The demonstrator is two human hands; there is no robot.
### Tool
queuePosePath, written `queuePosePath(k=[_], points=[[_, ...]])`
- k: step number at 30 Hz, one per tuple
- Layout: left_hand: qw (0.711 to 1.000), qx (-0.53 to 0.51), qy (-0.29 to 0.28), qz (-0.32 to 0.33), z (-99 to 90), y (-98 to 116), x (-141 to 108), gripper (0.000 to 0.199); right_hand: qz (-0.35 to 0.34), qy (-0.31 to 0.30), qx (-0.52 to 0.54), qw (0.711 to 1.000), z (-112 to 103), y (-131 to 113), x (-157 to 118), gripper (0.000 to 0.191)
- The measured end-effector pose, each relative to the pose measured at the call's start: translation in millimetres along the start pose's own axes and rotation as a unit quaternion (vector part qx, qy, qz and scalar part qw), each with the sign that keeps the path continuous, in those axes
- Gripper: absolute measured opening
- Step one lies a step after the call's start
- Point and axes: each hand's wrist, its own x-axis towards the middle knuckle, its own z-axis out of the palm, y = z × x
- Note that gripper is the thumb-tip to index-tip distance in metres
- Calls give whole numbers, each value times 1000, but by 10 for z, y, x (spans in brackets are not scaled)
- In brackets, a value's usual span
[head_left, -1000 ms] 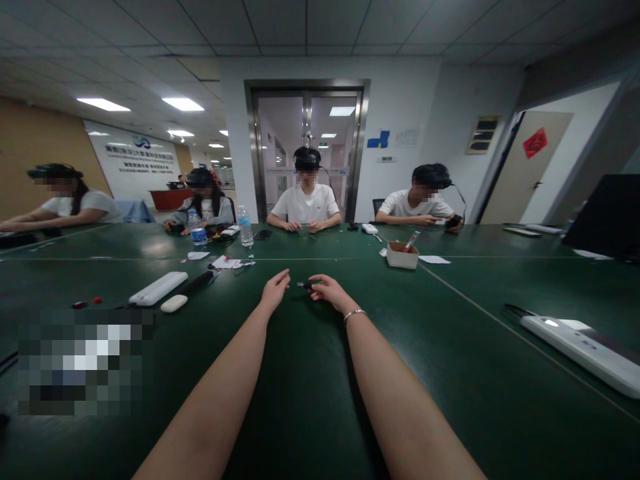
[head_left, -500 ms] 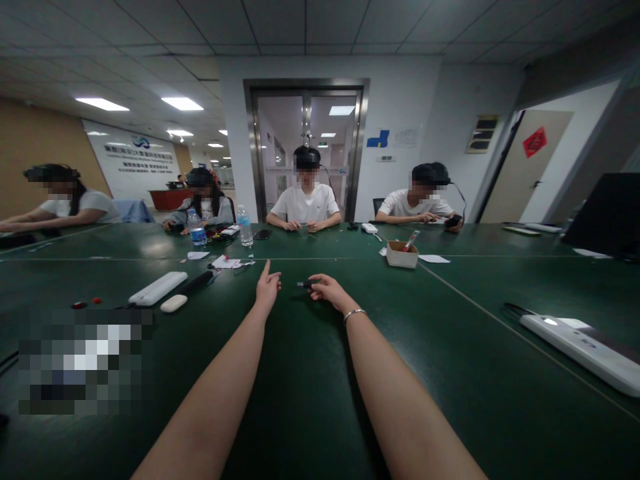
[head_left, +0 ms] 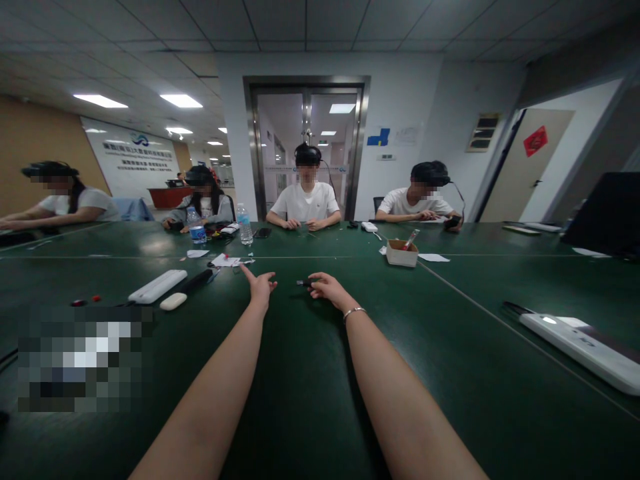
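My right hand (head_left: 327, 289) is closed at the fingertips on a small black object with a shiny tip (head_left: 303, 283), which looks like a USB stick. The tip points left, just above the green tabletop (head_left: 310, 373). To its left, my left hand (head_left: 261, 288) is empty, with one finger stretched toward the upper left and the others apart, pointing right. A gap separates that hand from the black object. White paper scraps (head_left: 226, 260) with small bits on them lie just beyond my left hand.
On the left are a white power bank (head_left: 158, 287), a white oval case (head_left: 173, 302) and a dark pen-like item (head_left: 196, 283). Water bottles (head_left: 245, 225) stand farther back. A small cardboard box (head_left: 401, 254) and another white device (head_left: 580, 350) are to the right. Several people sit opposite.
My left hand has shifted slightly left, and its pointing finger has swung from nearly upright to the upper left. My right hand and the black object have stayed in place.
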Motion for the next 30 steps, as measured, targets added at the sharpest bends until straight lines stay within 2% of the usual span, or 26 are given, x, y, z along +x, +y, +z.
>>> queuePosePath(k=[3, 5, 7, 11, 13, 14, 16, 18, 20, 21, 23, 30], points=[[986, 127, -98, 53, 43, -72, -56, 95, 2, 2, -4, 1000, 5, -3, 4, 24], [975, 162, -130, 78, 53, -105, -66, 92, 2, 2, -4, 1000, 8, -6, 4, 24], [981, 143, -102, 80, 34, -118, -28, 91, 2, 1, -2, 1000, 8, -7, 1, 24], [997, 37, 55, 38, -50, -131, 137, 82, 3, 0, -2, 1000, 2, -9, -8, 24], [996, 37, 64, 40, -69, -148, 185, 78, 5, 0, -3, 1000, 1, -11, -11, 25], [996, 59, 48, 47, -64, -158, 186, 75, 5, 0, -3, 1000, 2, -12, -12, 25], [988, 137, -32, 67, -27, -174, 146, 63, 3, 1, -2, 1000, 5, -11, -10, 25], [963, 220, -133, 77, 31, -183, 75, 44, -1, 3, -3, 1000, 9, -7, -4, 24], [934, 262, -226, 90, 83, -183, 7, 42, -4, 5, -6, 1000, 13, -1, 3, 24], [924, 269, -254, 93, 100, -181, -18, 43, -5, 5, -7, 1000, 15, 2, 5, 24], [915, 266, -285, 101, 113, -172, -49, 41, -5, 5, -10, 1000, 18, 2, 4, 23], [902, 269, -313, 126, 82, -148, -82, 34, -3, 7, -19, 1000, 33, -33, -31, 23]])
